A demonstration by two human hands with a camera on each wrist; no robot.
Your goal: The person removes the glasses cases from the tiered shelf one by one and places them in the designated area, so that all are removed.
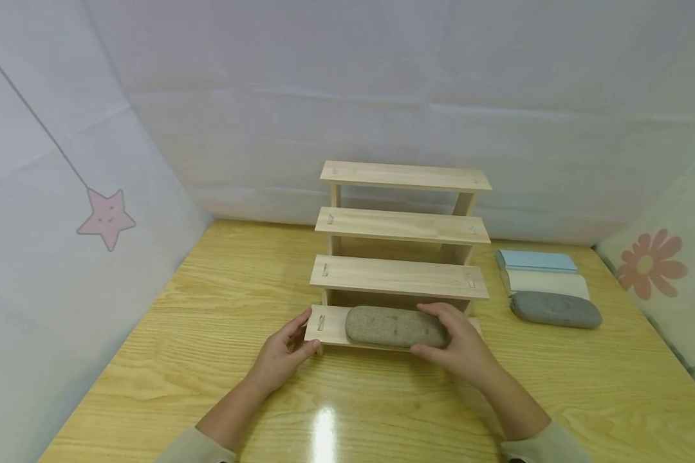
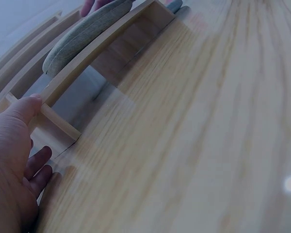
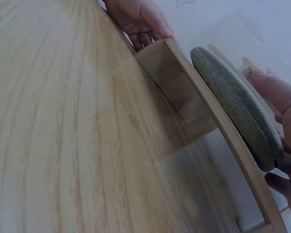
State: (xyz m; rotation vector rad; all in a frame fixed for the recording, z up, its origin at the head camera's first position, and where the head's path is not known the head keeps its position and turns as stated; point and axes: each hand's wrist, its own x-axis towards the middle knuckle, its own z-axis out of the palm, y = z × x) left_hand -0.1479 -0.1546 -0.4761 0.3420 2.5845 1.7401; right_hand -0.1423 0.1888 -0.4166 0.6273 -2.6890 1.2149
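A stepped wooden display rack [image 1: 402,276] with several tiers stands on the table. On its lowest tier lies a grey-green, fabric-covered glasses case [image 1: 390,326], long side along the board. My right hand [image 1: 454,337] grips the case's right end, thumb at the front and fingers behind. At the left end of that tier, my left hand [image 1: 284,350] holds the board's end between thumb and index finger. The left wrist view shows the left thumb [image 2: 24,109] against the board's corner, the other fingers curled loosely beside the side support. The case's underside lies close along the board in the right wrist view.
To the right of the rack, a dark grey glasses case [image 1: 556,309], a cream case [image 1: 547,283] and a light blue case [image 1: 537,260] lie in a row. White cloth walls [image 1: 382,96] surround the wood-grain table [image 1: 197,308] at the back and sides.
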